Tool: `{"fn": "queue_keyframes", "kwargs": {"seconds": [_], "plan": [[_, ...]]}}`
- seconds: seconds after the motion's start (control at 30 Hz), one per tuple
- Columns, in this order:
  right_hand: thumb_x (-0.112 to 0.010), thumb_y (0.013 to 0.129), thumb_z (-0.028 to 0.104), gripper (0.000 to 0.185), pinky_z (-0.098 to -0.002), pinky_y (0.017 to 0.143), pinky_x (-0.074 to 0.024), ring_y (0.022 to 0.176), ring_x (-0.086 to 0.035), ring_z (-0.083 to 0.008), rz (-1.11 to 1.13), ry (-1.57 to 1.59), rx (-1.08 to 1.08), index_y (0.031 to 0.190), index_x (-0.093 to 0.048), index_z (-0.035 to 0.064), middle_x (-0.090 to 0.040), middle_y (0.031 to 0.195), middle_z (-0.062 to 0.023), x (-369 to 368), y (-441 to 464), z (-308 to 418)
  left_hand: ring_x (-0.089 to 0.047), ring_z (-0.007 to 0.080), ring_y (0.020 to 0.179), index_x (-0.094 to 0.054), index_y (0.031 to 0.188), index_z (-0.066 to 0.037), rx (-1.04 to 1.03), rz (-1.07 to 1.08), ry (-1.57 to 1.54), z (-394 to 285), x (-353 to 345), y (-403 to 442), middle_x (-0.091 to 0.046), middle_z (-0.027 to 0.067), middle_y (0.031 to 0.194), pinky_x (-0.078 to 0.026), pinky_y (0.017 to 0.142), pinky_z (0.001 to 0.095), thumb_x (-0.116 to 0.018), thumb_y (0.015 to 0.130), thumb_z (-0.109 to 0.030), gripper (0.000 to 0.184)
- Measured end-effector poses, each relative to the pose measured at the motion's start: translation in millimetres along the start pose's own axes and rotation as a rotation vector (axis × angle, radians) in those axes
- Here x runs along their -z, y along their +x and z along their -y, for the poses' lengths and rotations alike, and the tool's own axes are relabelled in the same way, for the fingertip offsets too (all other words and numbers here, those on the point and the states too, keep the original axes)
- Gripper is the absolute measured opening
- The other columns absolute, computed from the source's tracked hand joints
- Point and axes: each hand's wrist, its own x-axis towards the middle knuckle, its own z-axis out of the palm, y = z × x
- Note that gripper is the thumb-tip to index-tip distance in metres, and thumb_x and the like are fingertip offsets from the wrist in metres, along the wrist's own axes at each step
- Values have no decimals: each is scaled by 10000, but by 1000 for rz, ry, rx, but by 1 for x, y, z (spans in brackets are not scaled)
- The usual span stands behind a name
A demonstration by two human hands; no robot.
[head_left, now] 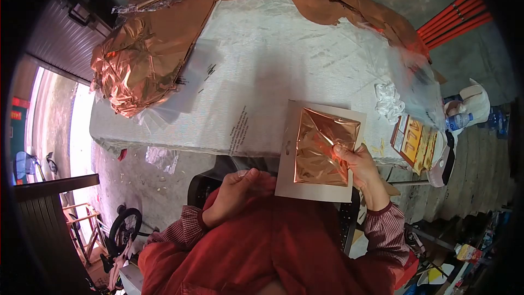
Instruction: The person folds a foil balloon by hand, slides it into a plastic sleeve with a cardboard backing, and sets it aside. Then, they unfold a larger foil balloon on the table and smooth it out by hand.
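Note:
My right hand point(360, 165) grips a pale backing card point(285, 177) with a folded copper-coloured foil piece point(316, 153) lying on it. The thumb presses on the shiny foil; the other fingers are behind the card. A hang hole shows near the card's left edge. To the left, over my lap, my left hand point(234, 190) is closed with its thumb on top, pinching a clear plastic bag point(239, 131) printed with small black text. The bag hangs over the table's front edge, and part of its outline is hard to make out.
The white-covered table point(262, 38) spreads ahead. Crumpled copper foil point(131, 76) and clear bags point(202, 71) lie at its left, with brown sheets point(322, 8) along the back. White string point(388, 102) and a yellow box point(417, 142) are at the right. A bicycle wheel point(125, 228) stands lower left.

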Motion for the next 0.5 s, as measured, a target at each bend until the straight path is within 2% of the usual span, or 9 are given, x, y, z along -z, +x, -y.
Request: {"fn": "queue_keyframes", "kwargs": {"seconds": [0.17, 0.23, 0.37, 0.43, 0.47, 0.5], "plan": [[-719, 858, 161, 255, -254, 701, -491, 786, -607, -91, -3, -44, 51, 1035, -668, -15, -682, 912, -35, -2, -2, 0, -649, 261, 995, -579, 1118, 57, 37, -19, -33, -1, 0, 1, -660, 171, 1063, -528, 877, 381, -474, 995, -307, 398], [-718, 855, 144, 237, -260, 774, -492, 848, -616, -98, -5, -67, 60, 1054, -663, 29, -678, 963, -19, -2, -2, -1, -650, 262, 993, -571, 1127, 61, 41, 1, -59, 0, 1, 1, -660, 170, 1058, -529, 875, 381, -479, 994, -304, 400], [-712, 863, 154, 268, -256, 767, -486, 854, -607, -95, -24, -196, -30, 1081, -649, 10, -666, 994, -23, -6, -5, 6, -638, 269, 1013, -560, 1142, 71, 34, -20, -69, -1, 0, -1, -650, 169, 1077, -525, 886, 384, -479, 994, -302, 409], [-700, 876, 178, 196, -236, 604, -448, 669, -551, -60, -78, -192, 219, 915, -695, -13, -665, 777, -5, -16, -5, 1, -633, 270, 1023, -559, 1150, 71, 31, -27, -85, 0, 1, -1, -646, 170, 1086, -522, 892, 384, -476, 995, -302, 412], [-700, 876, 178, 196, -236, 604, -448, 669, -551, -60, -77, -192, 218, 915, -695, -13, -665, 777, -5, -14, -5, 0, -629, 265, 1033, -557, 1163, 69, 34, -24, -72, 1, 3, 0, -641, 168, 1106, -517, 900, 385, -473, 996, -304, 417], [-697, 877, 157, 213, -236, 662, -463, 744, -563, -70, -69, -238, 198, 997, -669, -16, -667, 864, -14, -12, -4, -1, -625, 261, 1044, -556, 1176, 67, 37, -22, -60, 2, 5, 0, -635, 166, 1127, -513, 908, 386, -471, 997, -306, 422]]}}
